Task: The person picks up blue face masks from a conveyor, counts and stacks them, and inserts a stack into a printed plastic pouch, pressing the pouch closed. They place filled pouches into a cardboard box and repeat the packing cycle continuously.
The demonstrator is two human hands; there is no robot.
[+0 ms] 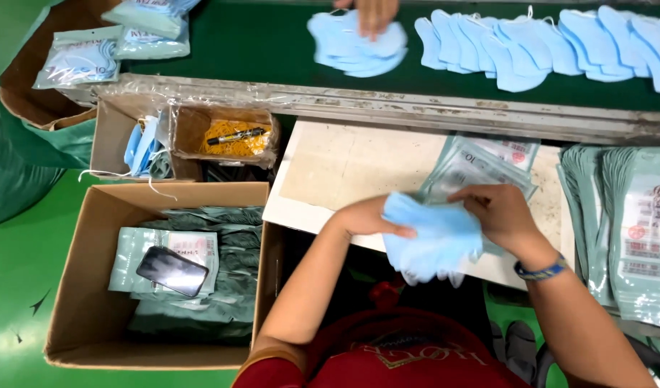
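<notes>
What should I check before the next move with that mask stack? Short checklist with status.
1. Stack of blue masks held by both the left hand and the right hand: ok.
2. Mask edges aligned: not ok, lower edges splay.
3. Empty pouch lying within reach behind the stack: ok.
4. Pouch mouth open: cannot tell.
5. Bare patch of white worktop beside the hands: ok.
6. Another person's hand on the belt, apart from the stack: ok.
</notes>
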